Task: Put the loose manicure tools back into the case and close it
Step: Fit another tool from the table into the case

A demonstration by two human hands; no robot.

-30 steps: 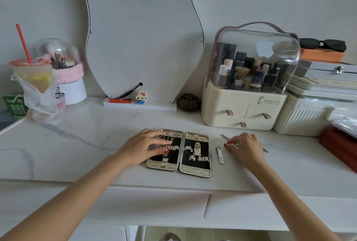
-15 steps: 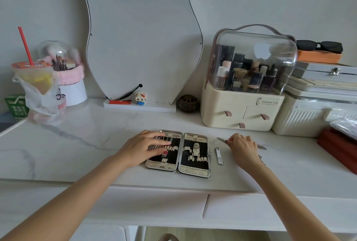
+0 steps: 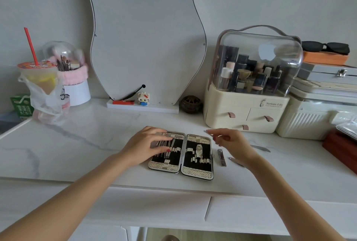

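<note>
Fingers of the left hand (image 3: pixel 148 147) lie straight and slightly spread, flat on the left half of the open manicure case with black lining and woven metallic trim (image 3: pixel 181 154); I count several slim steel tools under those fingertips, held in loops. Fingers of the right hand (image 3: pixel 232 145) are curled, thumb and forefinger pinching a thin silvery manicure tool (image 3: pixel 209 132) whose tip sticks out to the left, above the case's far right corner; the tool is too blurred for me to name its kind.

Items near the right fingers, on the white marble-look tabletop (image 3: pixel 92 144):
- steel nail clipper (image 3: pixel 221 157), just right of the case, below the fingertips.
- slim metal tool (image 3: pixel 236 161), partly hidden under the right wrist.
- flat metal nail file (image 3: pixel 259 148), beyond the wrist to the right.

Items well beyond the fingers, along the wall:
- cream cosmetics organiser with clear domed lid (image 3: pixel 249 84), printed "Serious Life"; the smaller line beneath I cannot read.
- wavy-edged mirror (image 3: pixel 146 33) on a white base.
- small block-built cat figure (image 3: pixel 143 98).
- iced drink cup with red straw in a plastic bag (image 3: pixel 41 84).
- green carton (image 3: pixel 21 106), writing illegible.
- black sunglasses (image 3: pixel 326 47) on an orange box.
</note>
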